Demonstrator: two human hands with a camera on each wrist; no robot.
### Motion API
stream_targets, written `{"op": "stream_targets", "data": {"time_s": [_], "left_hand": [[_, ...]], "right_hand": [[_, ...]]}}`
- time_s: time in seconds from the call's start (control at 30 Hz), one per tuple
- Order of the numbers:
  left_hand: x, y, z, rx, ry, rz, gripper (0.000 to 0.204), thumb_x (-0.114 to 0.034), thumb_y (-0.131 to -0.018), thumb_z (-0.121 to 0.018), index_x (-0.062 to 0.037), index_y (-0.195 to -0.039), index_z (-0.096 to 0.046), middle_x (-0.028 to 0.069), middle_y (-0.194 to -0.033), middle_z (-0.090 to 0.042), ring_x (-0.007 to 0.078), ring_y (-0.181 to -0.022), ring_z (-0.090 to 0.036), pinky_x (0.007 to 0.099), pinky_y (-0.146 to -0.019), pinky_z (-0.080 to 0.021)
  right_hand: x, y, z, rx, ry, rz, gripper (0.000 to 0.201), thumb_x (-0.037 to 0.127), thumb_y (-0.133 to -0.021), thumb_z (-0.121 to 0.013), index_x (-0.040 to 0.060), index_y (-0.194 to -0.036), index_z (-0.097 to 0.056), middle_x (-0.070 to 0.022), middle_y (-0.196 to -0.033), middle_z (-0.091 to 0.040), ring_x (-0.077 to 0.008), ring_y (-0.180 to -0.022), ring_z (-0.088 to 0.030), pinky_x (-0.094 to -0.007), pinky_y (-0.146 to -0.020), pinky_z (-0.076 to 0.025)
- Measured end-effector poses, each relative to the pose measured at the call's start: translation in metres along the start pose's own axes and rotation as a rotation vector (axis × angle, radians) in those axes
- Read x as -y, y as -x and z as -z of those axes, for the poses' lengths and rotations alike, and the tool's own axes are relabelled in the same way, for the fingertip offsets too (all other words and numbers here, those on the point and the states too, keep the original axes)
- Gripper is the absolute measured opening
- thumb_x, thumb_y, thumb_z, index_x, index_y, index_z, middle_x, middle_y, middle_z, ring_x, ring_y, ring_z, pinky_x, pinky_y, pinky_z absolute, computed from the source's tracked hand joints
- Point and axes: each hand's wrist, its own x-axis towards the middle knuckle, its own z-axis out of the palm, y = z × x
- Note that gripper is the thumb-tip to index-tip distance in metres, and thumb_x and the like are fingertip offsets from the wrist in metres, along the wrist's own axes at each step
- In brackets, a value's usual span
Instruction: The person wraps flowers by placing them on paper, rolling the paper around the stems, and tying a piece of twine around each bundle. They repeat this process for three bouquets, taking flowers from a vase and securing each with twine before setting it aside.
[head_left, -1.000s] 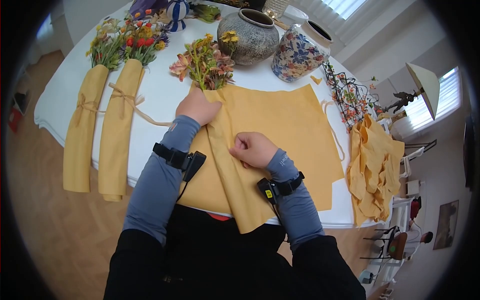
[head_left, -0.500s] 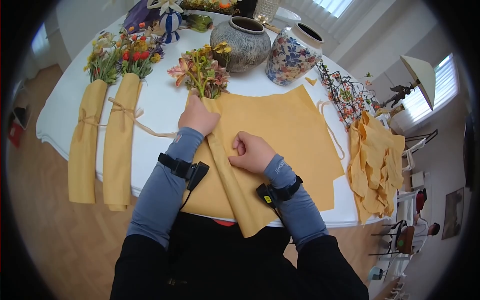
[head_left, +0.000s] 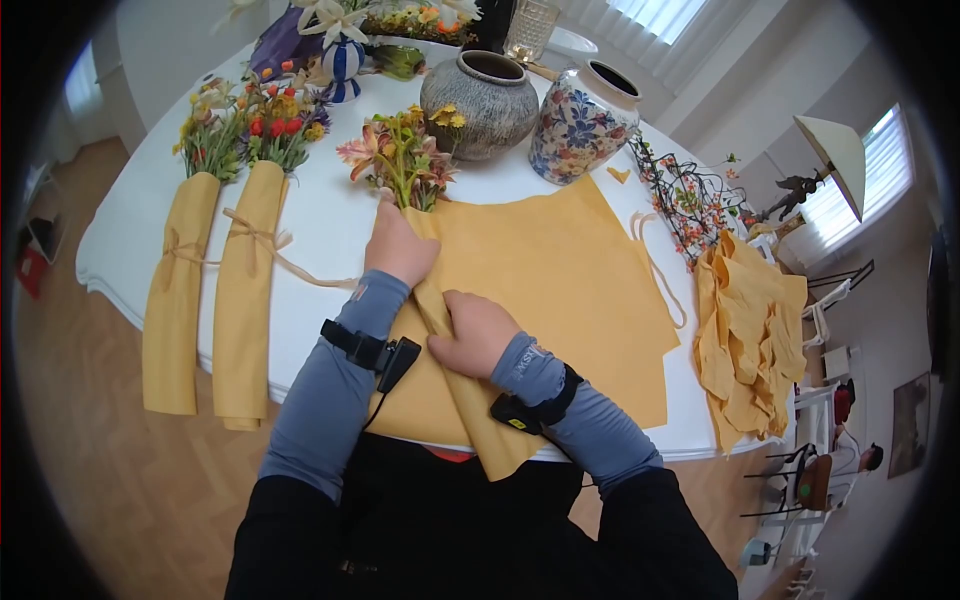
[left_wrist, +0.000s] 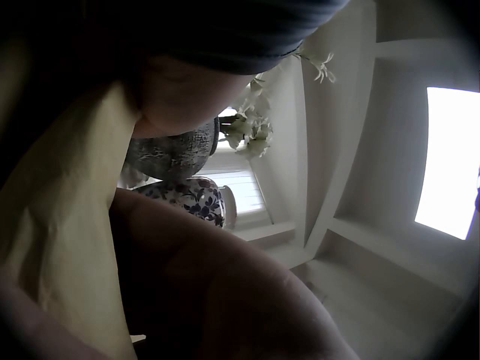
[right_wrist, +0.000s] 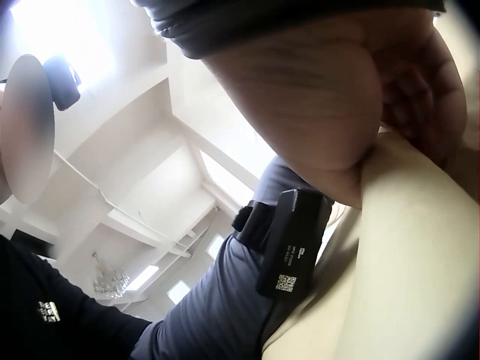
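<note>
A bouquet of pink and yellow flowers [head_left: 400, 165] pokes out of the far end of a partly rolled sheet of yellow wrapping paper [head_left: 560, 300]. My left hand [head_left: 400, 245] grips the roll just below the blossoms; its fingertips are mostly hidden behind the paper. Lower on the same roll, my right hand [head_left: 478, 335] holds the folded edge, thumb on the near side. In the right wrist view, the fingers of the right hand [right_wrist: 427, 97] curl about the paper [right_wrist: 420, 247]. The roll's lower end hangs over the table's front edge.
Two wrapped bouquets [head_left: 180, 300] tied with ribbon lie on the left of the white table [head_left: 130, 225]. A grey pot [head_left: 478, 105] and a floral vase [head_left: 583, 125] stand behind. Crumpled yellow paper [head_left: 750, 340], berry branches [head_left: 690, 190] and a loose ribbon [head_left: 655, 265] are on the right.
My right hand has moved left from above the flat paper onto the roll and taken hold of it. The left hand keeps its grip near the blossoms. The head view has tilted slightly.
</note>
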Motion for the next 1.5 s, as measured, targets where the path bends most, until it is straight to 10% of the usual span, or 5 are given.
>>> {"op": "stream_targets", "data": {"time_s": [0.3,0.6,0.67,0.93,1.5], "left_hand": [[0.014,-0.02,-0.021,-0.027,0.475,0.067,0.076,-0.042,-0.084,-0.076,0.01,-0.122,-0.035,0.0232,-0.113,-0.06,0.0276,-0.101,-0.063,0.0344,-0.087,-0.052],[0.004,-0.012,-0.012,0.018,0.89,0.261,0.061,-0.034,-0.094,-0.065,0.0023,-0.134,-0.036,0.0196,-0.12,-0.058,0.026,-0.108,-0.062,0.0345,-0.094,-0.052],[-0.011,-0.001,0.011,0.467,1.245,0.308,0.047,-0.032,-0.1,-0.054,0.0002,-0.133,-0.047,0.0154,-0.123,-0.063,0.0277,-0.115,-0.062,0.0384,-0.103,-0.048],[-0.007,-0.003,0.005,0.646,1.543,0.24,0.042,-0.026,-0.101,-0.047,0.0005,-0.133,-0.053,0.0144,-0.131,-0.063,0.0286,-0.121,-0.06,0.0433,-0.107,-0.045],[0.009,-0.011,-0.003,0.074,0.989,0.043,0.031,-0.004,-0.089,-0.063,0.006,-0.118,-0.058,0.0143,-0.113,-0.067,0.0268,-0.101,-0.066,0.0384,-0.088,-0.054]], "right_hand": [[-0.03,0.006,0.009,0.046,-0.535,0.089,0.029,0.016,-0.089,-0.059,-0.0032,-0.112,-0.06,-0.0126,-0.091,-0.068,-0.017,-0.083,-0.064,-0.0331,-0.079,-0.052],[-0.047,0.006,0.0,0.13,-1.056,0.037,0.037,0.014,-0.098,-0.054,-0.0013,-0.131,-0.054,-0.0071,-0.11,-0.067,-0.0124,-0.095,-0.063,-0.0285,-0.086,-0.052],[-0.052,0.003,-0.004,0.144,-1.124,0.06,0.039,0.015,-0.099,-0.054,-0.0008,-0.134,-0.052,-0.0073,-0.112,-0.066,-0.0126,-0.097,-0.063,-0.0287,-0.087,-0.052],[-0.062,0.002,-0.017,0.284,-1.555,0.025,0.044,0.017,-0.102,-0.05,0.0019,-0.143,-0.045,-0.0069,-0.123,-0.063,-0.0136,-0.109,-0.062,-0.0312,-0.098,-0.048],[-0.065,0.002,-0.011,0.139,-0.705,0.102,0.036,0.033,-0.098,-0.059,0.0,-0.114,-0.06,-0.0112,-0.094,-0.068,-0.017,-0.087,-0.064,-0.0333,-0.079,-0.051]]}}
